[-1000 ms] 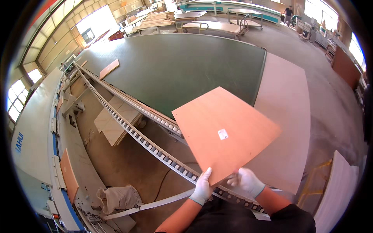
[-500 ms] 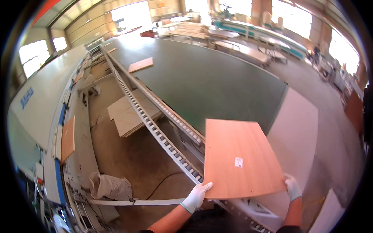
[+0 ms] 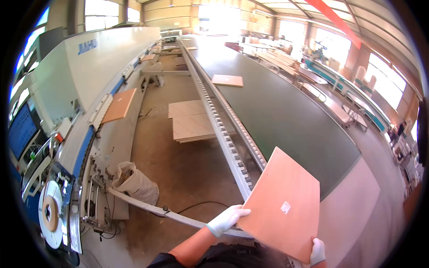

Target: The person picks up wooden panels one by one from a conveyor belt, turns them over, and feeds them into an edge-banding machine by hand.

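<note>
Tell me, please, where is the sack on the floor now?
In the head view, the sack sits on the floor at lower left, beside the long machine and just above a grey bar, well left of the held board.

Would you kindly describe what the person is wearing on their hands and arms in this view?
Both hands wear thin white gloves that end at the wrist: the left hand and the right hand. The left forearm above the glove is bare, with no sleeve on the part that shows. A dark garment shows at the lower edge of the picture. No watch, markings or cables can be seen.
</note>
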### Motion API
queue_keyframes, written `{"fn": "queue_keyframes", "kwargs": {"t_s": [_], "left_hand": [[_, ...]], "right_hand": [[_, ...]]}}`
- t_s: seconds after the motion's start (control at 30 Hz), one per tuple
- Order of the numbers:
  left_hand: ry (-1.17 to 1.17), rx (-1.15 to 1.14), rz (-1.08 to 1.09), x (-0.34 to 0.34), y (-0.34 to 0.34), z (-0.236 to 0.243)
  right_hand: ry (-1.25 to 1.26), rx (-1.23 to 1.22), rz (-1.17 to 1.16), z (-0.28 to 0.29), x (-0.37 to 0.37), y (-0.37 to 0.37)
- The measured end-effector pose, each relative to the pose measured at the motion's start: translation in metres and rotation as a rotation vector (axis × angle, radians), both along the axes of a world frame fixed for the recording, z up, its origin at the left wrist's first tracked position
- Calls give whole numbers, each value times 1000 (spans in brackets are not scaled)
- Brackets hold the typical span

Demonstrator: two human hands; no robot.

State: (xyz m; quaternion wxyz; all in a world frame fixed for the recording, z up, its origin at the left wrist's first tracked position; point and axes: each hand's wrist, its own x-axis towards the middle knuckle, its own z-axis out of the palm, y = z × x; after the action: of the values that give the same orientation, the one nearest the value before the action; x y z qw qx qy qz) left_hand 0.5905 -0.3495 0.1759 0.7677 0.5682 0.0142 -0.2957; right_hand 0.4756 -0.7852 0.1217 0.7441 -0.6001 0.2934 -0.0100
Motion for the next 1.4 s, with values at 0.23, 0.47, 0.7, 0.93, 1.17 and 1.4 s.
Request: {"fn": "queue_keyframes", "kwargs": {"t_s": [0.23,0.47,0.7,0.93,1.17,1.4], "left_hand": [[-62,2,383,-127,108,-38],[83,19,902,-297,148,-70],[214,237,1296,-437,137,-62],[213,196,1747,-509,111,-84],[227,119,1828,-549,128,-96],[89,-470,2159,-584,181,-113]], "right_hand": [[-187,-149,340,52,54,111],[-268,-403,756,35,106,244],[-314,-305,1269,15,98,400],[-255,-389,1640,35,46,521],[-277,-309,1793,26,8,576],[-25,25,1692,-1,-36,588]]}}
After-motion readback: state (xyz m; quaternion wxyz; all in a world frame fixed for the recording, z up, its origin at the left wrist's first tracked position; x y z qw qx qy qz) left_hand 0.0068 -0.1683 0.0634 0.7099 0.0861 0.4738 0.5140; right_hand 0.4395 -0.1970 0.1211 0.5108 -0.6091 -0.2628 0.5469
